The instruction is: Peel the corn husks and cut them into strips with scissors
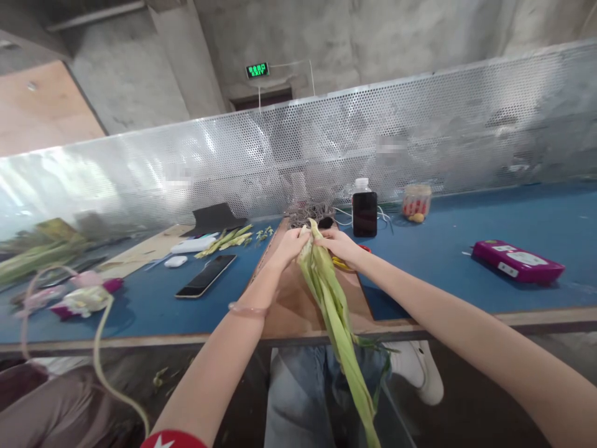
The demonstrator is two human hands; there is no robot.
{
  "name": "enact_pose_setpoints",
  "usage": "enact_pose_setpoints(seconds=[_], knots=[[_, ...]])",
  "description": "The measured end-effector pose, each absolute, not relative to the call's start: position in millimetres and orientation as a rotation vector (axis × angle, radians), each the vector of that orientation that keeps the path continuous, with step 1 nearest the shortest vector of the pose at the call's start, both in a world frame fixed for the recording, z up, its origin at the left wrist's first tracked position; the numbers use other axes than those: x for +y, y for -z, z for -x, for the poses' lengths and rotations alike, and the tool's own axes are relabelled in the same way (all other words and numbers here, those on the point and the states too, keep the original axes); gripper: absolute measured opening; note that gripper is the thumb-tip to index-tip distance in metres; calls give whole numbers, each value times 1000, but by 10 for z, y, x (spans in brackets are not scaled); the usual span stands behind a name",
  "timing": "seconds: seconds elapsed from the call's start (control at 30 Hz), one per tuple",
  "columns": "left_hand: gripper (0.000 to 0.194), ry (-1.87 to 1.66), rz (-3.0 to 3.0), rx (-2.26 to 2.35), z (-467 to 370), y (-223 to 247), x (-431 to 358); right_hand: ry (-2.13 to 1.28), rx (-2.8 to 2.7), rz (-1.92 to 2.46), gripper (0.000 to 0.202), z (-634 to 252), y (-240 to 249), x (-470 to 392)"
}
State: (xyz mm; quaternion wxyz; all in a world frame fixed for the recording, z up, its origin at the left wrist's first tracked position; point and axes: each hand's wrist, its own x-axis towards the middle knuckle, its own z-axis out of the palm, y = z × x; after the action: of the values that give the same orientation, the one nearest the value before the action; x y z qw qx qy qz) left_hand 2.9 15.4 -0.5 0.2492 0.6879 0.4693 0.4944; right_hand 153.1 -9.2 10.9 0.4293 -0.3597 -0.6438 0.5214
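Note:
A long bundle of pale green corn husk leaves (333, 305) hangs from my hands, over the table's front edge and past my knees. My left hand (291, 246) pinches the bundle's top end from the left. From the right, my right hand (339, 242) grips the same end with closed fingers. Below both hands lies a brown cardboard sheet (291, 305). A yellow and red object (342, 264), partly hidden by my right arm, rests near that hand. Just beyond my fingers sits a tangle of grey cord (303, 214) with a black item beside it.
To the left lie a phone (206, 276), a white earbud case (176, 261) and husk strips (226, 241). An upright phone (364, 214), a jar (416, 202) and a purple box (517, 260) are at right. Behind the blue table (420, 274) stands a perforated metal screen (326, 140).

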Motion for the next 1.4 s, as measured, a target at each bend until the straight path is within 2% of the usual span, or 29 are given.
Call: enact_pose_setpoints(seconds=[0.4, 0.87, 1.4], knots=[[30, -1326, -1711, 1180, -7, 11, 162, -1454, -1567, 779, 25, -1594, -107, -75], [32, -1326, -1747, 1148, -30, 51, 190, -1237, -1702, 898, 22, -1623, -79, 49], [35, -1331, -1547, 1073, 38, 49, 225, -1386, -1690, 888, 23, -1721, -183, -38]])
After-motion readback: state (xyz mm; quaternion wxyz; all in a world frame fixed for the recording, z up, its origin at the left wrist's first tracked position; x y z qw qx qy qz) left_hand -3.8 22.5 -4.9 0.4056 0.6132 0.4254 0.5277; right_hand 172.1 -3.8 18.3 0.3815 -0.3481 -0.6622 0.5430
